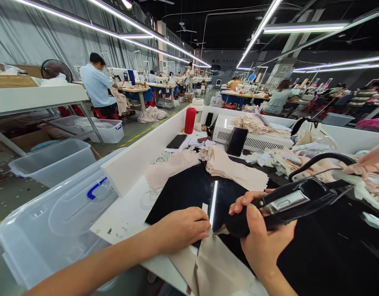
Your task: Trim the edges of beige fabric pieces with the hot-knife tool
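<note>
My left hand (181, 227) presses down on a beige fabric piece (214, 269) that lies over the near edge of a black work mat (183, 193). Its fingers are curled together on the cloth. My right hand (263, 240) is wrapped round a black hand-held tool (282, 205) with a silver panel and a loop handle, its rounded tip resting just right of my left fingers. A thin bright strip (214, 201) runs along the mat between my hands. A stack of beige fabric pieces (235, 168) lies further back on the mat.
A white machine box (254, 142), two phones (177, 141) (237, 141) and a red cup (189, 120) stand at the back of the white bench. Clear plastic bins (53, 162) sit on the floor at left. Another person's hand (370, 162) reaches in at right. Workers sit at distant tables.
</note>
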